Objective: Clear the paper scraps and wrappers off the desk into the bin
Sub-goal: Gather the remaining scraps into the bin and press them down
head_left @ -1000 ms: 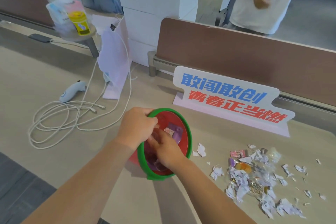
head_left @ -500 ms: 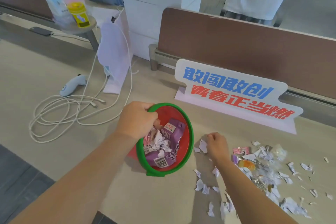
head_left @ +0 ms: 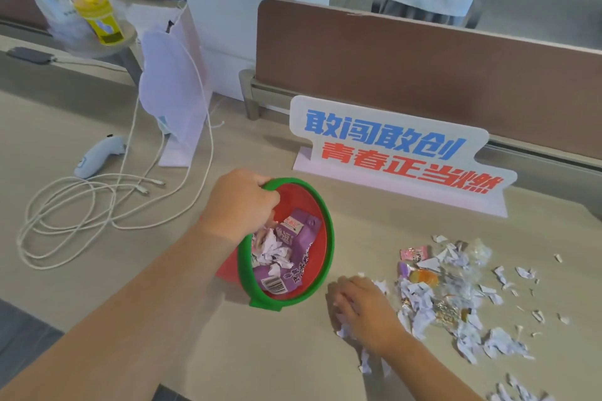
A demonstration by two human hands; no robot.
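Left hand [head_left: 241, 202] grips bin [head_left: 329, 238] rim; right hand [head_left: 365, 306] is curled over scraps [head_left: 418, 298]. More lie just right of it: light, flimsy, easily scattered. I'd rake them together and pinch the clump.

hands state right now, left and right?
Left hand: closed on the rim of the bin.
Right hand: over the paper scraps, fingers bent; grip cannot be told.

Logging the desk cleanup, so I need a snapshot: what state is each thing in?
Bin: tilted, partly filled.
Purple carton: lying inside the bin among crumpled paper.
Left hand: grips the bin's green rim.
Right hand: palm down over scraps; grip unclear.
Paper scraps and wrappers: scattered on the desk, unbinned.
White cable: loosely coiled, plug ends free.
Sign: standing upright.
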